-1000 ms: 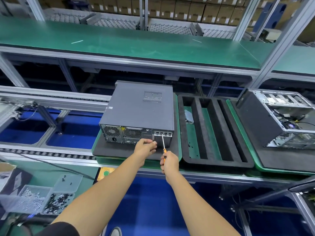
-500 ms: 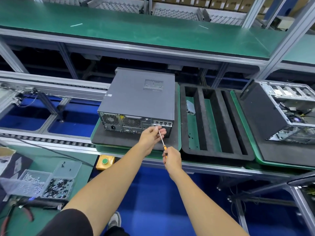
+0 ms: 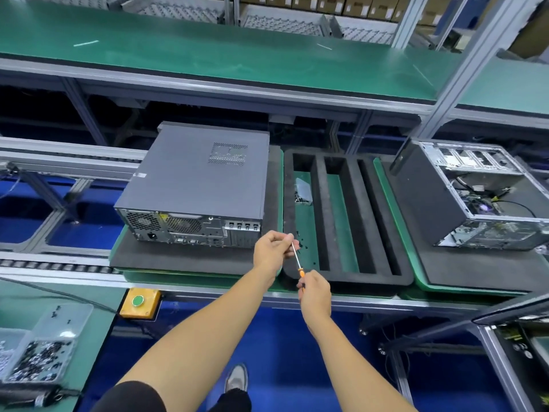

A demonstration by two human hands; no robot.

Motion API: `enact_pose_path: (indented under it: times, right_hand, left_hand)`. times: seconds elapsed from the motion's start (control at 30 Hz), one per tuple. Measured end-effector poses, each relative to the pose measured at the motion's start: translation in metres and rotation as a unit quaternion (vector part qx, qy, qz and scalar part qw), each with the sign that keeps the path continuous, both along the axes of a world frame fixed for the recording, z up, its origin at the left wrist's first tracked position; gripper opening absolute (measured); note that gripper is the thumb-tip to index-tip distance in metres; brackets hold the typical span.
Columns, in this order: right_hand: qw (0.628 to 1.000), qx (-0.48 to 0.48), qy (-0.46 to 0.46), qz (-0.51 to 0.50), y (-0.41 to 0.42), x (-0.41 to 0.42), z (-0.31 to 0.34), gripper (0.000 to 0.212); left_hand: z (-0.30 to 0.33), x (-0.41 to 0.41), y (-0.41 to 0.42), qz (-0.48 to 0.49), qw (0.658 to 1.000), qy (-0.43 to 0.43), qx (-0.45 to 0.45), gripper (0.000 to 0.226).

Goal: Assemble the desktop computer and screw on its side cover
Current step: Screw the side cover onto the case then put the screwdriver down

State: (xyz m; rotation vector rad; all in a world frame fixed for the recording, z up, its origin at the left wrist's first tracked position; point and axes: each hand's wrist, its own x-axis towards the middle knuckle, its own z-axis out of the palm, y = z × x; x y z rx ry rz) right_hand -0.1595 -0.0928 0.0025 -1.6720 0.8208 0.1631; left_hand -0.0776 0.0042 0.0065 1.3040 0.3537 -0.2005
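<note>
**Ana:** Grey steel desktop computer case (image 3: 199, 185) lies on its side on the dark foam pad (image 3: 184, 257), rear panel towards the person, side cover already on top. Both hands are off it, just in front of its right rear corner.

**Ben:** And the tool?

**Ana:** The right hand (image 3: 315, 292) is curled round the orange handle of the thin screwdriver (image 3: 298, 260); the left hand (image 3: 271, 249) pinches at the tip of its shaft. Whether a screw sits between those fingertips I cannot tell.

**Ben:** So the step is probably seating a screw on the bit?

**Ana:** That is my reading. Doing it well means keeping the shaft steady, setting the screw square on the tip, then carrying it level to the hole at the rear edge and starting the thread gently before turning hard.

**Ben:** Spares?

**Ana:** Small black screws (image 3: 302, 244) lie scattered in the slotted black foam tray (image 3: 350, 281) just beside the hands.
</note>
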Motion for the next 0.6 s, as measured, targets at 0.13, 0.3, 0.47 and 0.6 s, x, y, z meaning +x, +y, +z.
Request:
enact_pose_path:
  times: [0.13,0.3,0.47,0.6]
  right_hand:
    - [0.999,-0.020,0.006,-0.048,-0.036,0.033,-0.013,0.022]
    - [0.998,-0.024,0.026,-0.050,-0.076,0.096,-0.031,0.019]
    - [0.994,-0.099,0.052,-0.011,-0.101,0.168,-0.043,0.023]
    - [0.982,-0.169,0.075,0.046,-0.113,0.221,-0.049,0.026]
  left_hand:
    - [-0.013,0.040,-0.044,0.007,0.999,0.033,0.042,0.010]
    - [-0.036,0.107,-0.086,-0.056,0.988,0.075,0.119,0.014]
    - [-0.061,0.169,-0.106,-0.069,0.958,0.158,0.230,0.004]
    - [-0.078,0.221,-0.123,-0.113,0.929,0.153,0.316,0.054]
